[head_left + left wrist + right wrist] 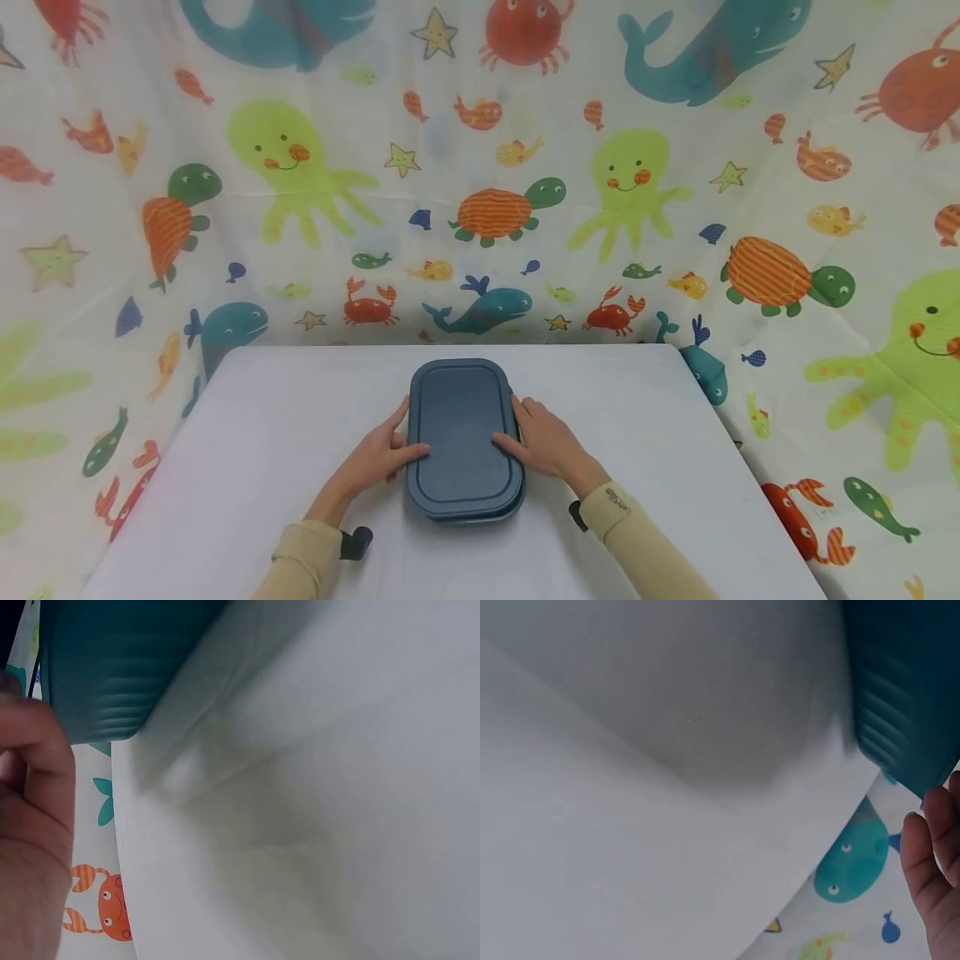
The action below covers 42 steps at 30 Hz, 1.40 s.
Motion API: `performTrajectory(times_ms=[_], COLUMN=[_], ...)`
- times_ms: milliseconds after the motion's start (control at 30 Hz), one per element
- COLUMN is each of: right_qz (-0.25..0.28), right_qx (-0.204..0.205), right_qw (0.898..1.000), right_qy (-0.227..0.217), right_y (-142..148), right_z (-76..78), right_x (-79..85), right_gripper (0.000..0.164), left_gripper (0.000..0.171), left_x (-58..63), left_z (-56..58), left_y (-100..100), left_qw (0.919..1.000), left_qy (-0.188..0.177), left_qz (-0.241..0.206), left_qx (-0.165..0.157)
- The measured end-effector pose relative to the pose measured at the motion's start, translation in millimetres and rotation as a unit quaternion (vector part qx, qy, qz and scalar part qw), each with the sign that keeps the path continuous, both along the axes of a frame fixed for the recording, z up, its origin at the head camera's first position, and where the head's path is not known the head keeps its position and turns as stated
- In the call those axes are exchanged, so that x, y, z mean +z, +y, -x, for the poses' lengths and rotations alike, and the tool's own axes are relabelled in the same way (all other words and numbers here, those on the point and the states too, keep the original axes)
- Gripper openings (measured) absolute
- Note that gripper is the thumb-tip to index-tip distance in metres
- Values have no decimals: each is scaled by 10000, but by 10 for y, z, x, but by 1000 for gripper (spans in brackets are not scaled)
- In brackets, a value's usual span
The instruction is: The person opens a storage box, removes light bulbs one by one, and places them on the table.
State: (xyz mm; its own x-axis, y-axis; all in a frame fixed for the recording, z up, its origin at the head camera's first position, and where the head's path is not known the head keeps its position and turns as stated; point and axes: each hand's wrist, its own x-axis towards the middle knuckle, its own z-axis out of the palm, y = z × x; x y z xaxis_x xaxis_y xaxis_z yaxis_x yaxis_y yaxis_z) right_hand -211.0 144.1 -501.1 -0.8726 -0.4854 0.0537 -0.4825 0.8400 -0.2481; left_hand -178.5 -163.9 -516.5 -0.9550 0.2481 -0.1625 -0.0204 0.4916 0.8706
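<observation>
A blue-grey rectangular food container (120, 675) with ribbed sides stands on the white table, its long side pointing away from me. Its matching lid (461, 433) lies on top, slightly out of line, so the container's rim shows along the right and near edges. My left hand (378, 454) holds the lid's left edge, thumb on top and fingers at the side. On the opposite edge my right hand (551, 437) grips the lid the same way. Both wrist views show fingers by the container's upper edge; their tips are partly cut off. The container's inside is hidden.
The white table (300, 400) reaches back to a hanging curtain (420, 275) printed with sea animals. The same cloth runs along both sides. A dark wrist strap piece (356, 543) sits at the left cuff, another (577, 515) at the right.
</observation>
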Motion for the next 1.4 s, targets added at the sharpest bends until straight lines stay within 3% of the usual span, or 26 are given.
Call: performTrajectory(times_ms=[400, 867, 1400], right_qz=[-148, -473, -638], right_qx=[125, 318, 598], right_qw=[9998, 9983, 9956], right_qy=[50, 78, 328], right_y=[-193, -562, -901], right_z=[45, -10, -89], right_x=[121, 190, 259], right_gripper=[89, 87, 81], left_gripper=[106, 103, 100], left_x=[60, 118, 60], left_z=[-27, -122, -251], left_y=[-77, -398, -753], left_qw=[9980, 9969, 9947], left_qy=[-251, -328, -417], left_qz=[-395, -306, -453], left_qx=[424, 647, 822])
